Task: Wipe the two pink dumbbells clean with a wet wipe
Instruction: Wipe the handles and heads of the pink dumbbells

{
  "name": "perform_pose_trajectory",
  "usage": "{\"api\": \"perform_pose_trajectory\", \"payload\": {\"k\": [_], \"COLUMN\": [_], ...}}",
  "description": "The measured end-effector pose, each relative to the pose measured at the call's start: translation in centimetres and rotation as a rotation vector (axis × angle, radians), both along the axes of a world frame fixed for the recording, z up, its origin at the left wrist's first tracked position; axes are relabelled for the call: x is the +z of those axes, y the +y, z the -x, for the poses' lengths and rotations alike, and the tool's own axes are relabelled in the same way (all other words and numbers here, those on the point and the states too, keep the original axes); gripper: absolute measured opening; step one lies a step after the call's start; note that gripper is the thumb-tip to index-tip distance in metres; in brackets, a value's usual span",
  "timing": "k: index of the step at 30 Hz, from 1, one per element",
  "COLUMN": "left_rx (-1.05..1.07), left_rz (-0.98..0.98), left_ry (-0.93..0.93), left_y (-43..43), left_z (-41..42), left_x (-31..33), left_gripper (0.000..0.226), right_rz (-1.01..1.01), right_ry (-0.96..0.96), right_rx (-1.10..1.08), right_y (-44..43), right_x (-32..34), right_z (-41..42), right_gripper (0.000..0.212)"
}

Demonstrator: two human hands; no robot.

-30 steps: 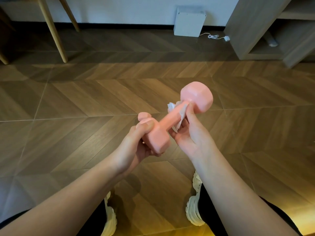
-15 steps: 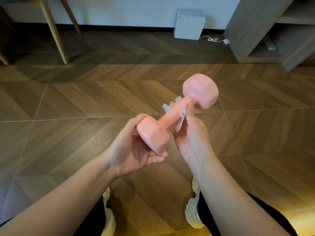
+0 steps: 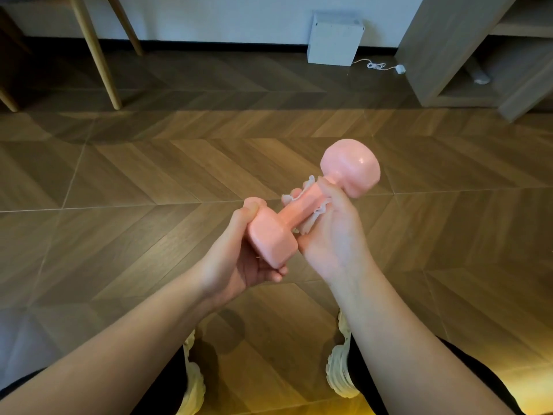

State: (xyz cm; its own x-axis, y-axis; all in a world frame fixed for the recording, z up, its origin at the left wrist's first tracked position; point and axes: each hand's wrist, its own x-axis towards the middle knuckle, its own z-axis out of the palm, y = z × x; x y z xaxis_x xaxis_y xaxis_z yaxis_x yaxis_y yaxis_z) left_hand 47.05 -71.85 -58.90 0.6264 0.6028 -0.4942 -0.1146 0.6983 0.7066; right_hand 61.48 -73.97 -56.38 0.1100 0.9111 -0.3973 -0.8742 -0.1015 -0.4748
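One pink dumbbell (image 3: 348, 167) is held in the air over the floor, tilted with its far head up and to the right. My left hand (image 3: 236, 265) grips the near head from below and the left. My right hand (image 3: 332, 232) is wrapped around the handle with a crumpled white wet wipe (image 3: 318, 209) pressed between palm and handle. Bits of the wipe stick out on both sides of the handle. A second dumbbell is not in view.
Wooden herringbone floor (image 3: 149, 181) lies below. Light chair legs (image 3: 95, 52) stand at the back left, a white box (image 3: 333, 38) with a cable against the wall, and a wooden shelf unit (image 3: 466, 49) at the back right. My white shoes (image 3: 339, 369) are at the bottom.
The dumbbell has been turned in my hands, its far head now showing a rounder face. My left hand has re-gripped the near head. My right hand with the wipe stays on the handle.
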Motion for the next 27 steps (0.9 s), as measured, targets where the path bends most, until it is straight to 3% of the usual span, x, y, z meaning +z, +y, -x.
{"api": "perform_pose_trajectory", "payload": {"k": [4, 7, 9, 12, 14, 16, 19, 21, 22, 24, 27], "left_rx": [0.022, -0.048, -0.061, -0.020, 0.000, 0.007, 0.003, 0.039, 0.049, 0.055, -0.036], "left_rz": [-0.464, -0.812, -1.138, -1.668, -1.634, -1.197, -0.418, -0.200, -0.209, -0.450, -1.193], "left_ry": [0.241, 0.370, 0.514, 0.589, 0.582, 0.445, 0.067, -0.007, 0.000, 0.086, 0.274], "left_y": [0.2, -0.2, -0.5, 0.2, 0.4, 0.1, -0.2, 0.2, 0.4, 0.4, 0.5], "left_z": [0.0, 0.7, 1.1, 1.2, 1.0, 0.4, -0.2, -0.6, -0.6, -0.4, 0.3], "left_x": [-0.5, -1.0, -0.9, -1.3, -1.3, -0.9, -0.5, -0.7, -0.7, -0.5, -0.8], "left_gripper": [0.076, 0.055, 0.060, 0.076, 0.088, 0.100, 0.090, 0.088, 0.087, 0.077, 0.075], "right_rz": [0.078, 0.141, 0.163, 0.152, 0.148, 0.162, 0.208, 0.222, 0.216, 0.195, 0.156], "right_ry": [0.104, 0.125, 0.140, 0.166, 0.169, 0.144, 0.127, 0.129, 0.132, 0.157, 0.208], "right_rx": [-0.105, -0.124, -0.147, -0.183, -0.203, -0.230, -0.275, -0.282, -0.275, -0.252, -0.210], "right_y": [0.5, 0.5, 0.5, 0.5, 0.4, 0.5, 0.7, 0.7, 0.7, 0.7, 0.7], "right_x": [0.0, -0.1, 0.2, 0.6, 0.7, 0.8, 0.6, 0.4, 0.4, 0.3, 0.3], "right_z": [-1.9, -2.7, -2.9, -3.1, -3.4, -3.6, -3.9, -3.9, -3.9, -3.7, -3.0], "right_gripper": [0.010, 0.011, 0.013, 0.015, 0.018, 0.018, 0.014, 0.014, 0.015, 0.024, 0.033]}}
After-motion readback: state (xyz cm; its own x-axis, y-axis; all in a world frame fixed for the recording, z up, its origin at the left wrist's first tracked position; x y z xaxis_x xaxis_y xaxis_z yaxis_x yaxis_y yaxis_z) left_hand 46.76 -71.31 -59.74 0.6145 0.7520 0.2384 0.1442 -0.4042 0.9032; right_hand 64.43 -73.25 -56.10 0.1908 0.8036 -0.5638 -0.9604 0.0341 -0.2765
